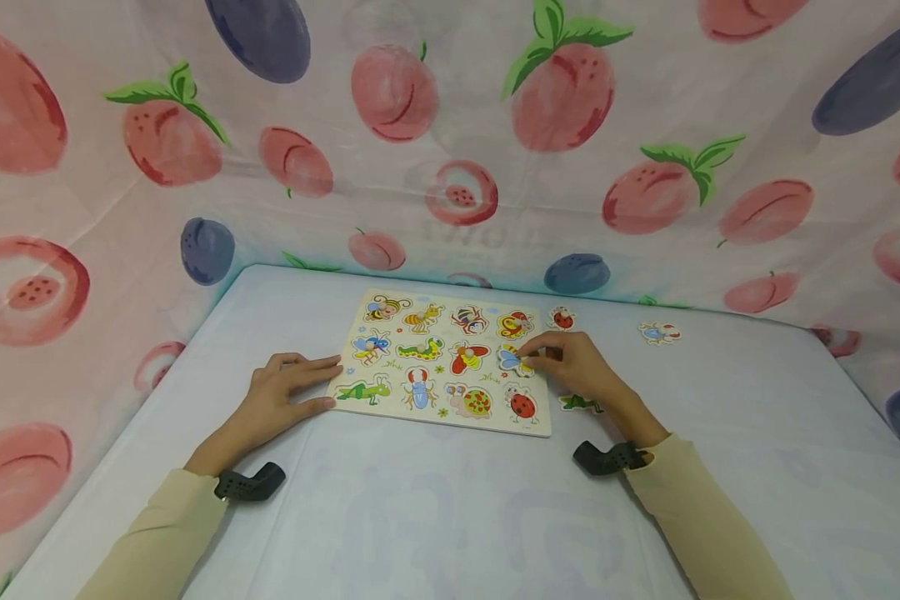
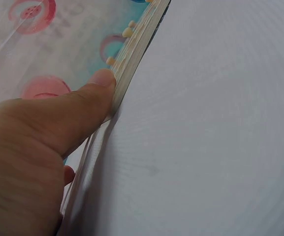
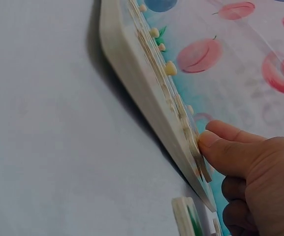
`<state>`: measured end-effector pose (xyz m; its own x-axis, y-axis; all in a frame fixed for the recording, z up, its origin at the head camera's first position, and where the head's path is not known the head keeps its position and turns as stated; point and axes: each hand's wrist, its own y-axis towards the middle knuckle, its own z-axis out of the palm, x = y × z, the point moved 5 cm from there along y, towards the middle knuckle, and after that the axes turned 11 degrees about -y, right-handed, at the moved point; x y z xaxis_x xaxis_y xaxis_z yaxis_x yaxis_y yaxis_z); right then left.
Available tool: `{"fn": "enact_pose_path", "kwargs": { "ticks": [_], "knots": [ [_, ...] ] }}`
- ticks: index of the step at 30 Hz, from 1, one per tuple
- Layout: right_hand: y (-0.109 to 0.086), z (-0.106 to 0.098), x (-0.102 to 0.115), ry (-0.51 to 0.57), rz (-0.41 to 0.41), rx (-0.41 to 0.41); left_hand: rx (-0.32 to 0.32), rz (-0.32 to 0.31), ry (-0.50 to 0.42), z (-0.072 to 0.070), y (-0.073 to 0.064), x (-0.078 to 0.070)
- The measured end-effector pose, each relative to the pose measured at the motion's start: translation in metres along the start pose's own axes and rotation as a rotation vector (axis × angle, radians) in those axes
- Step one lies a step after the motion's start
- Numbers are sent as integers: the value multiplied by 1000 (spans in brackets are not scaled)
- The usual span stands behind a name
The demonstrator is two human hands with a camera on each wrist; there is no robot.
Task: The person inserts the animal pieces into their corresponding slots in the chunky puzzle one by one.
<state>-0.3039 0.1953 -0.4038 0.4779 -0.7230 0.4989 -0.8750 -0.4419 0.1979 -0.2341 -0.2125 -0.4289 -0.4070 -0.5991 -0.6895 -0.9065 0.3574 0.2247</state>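
Observation:
A wooden peg puzzle board [image 1: 450,423] with insect pictures lies on the table. My left hand [image 1: 281,396] rests at its left edge, fingers straight; in the left wrist view the thumb [image 2: 90,103] touches the board's side. Over the right side of the board, my right hand [image 1: 573,364] pinches a blue-winged insect puzzle piece [image 1: 507,358] between thumb and index finger. From the right wrist, that piece [image 3: 204,164] shows as a thin slab at the board's surface, its knob hidden by the fingertips.
Loose puzzle pieces lie right of the board: a ladybug [image 1: 562,317], a blue stag beetle [image 1: 659,332], and a green grasshopper [image 1: 580,403] partly under my right forearm. A white cloth [image 1: 435,517] covers the table. Fruit-printed cloth [image 1: 330,225] rises behind it and at the left.

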Motion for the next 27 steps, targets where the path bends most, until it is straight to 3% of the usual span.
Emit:
{"fn": "enact_pose_path", "kwargs": {
  "ticks": [11, 27],
  "knots": [
    [-1, 1, 2, 19, 24, 9, 3, -9, 1, -1, 0, -5],
    [1, 4, 1, 28, 23, 18, -1, -11, 0, -1, 1, -1]
  ]
}}
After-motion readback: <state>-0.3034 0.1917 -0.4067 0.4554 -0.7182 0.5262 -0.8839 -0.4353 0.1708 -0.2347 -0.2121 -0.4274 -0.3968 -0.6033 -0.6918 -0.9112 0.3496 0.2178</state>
